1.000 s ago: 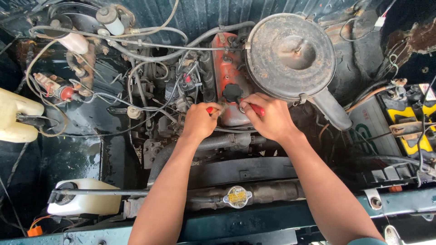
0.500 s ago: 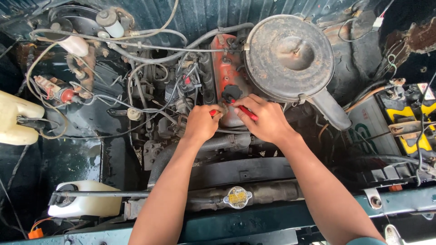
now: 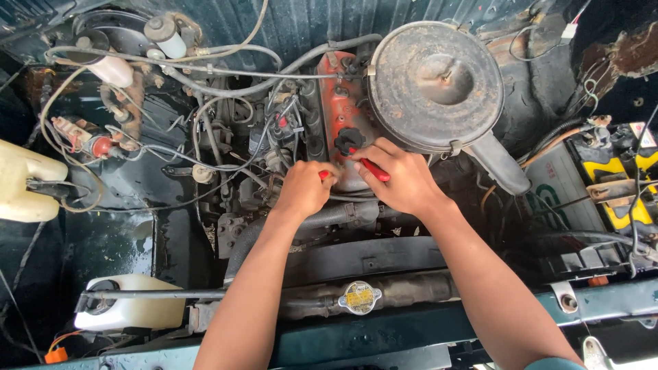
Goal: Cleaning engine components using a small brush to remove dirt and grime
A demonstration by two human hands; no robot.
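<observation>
I look down into an open engine bay. My left hand (image 3: 305, 188) and my right hand (image 3: 401, 179) are close together over the front of the red valve cover (image 3: 337, 103). Both grip a red-handled tool (image 3: 373, 170); one red handle shows under my right fingers and a red tip shows at my left fingers. The tool's working end is hidden by my hands. A black oil filler cap (image 3: 348, 139) sits just above my right hand. The round, dusty air cleaner housing (image 3: 439, 82) lies right beside it.
Wires and hoses (image 3: 226, 130) crowd the left of the engine. A radiator cap (image 3: 359, 297) sits on the front crossmember. White fluid reservoirs stand at the left (image 3: 20, 181) and lower left (image 3: 130, 312). A battery with yellow clamps (image 3: 617, 185) is at the right.
Both hands have kept their place on the red-handled tool by the valve cover, with only a slight shift of the fingers. The view has barely moved.
</observation>
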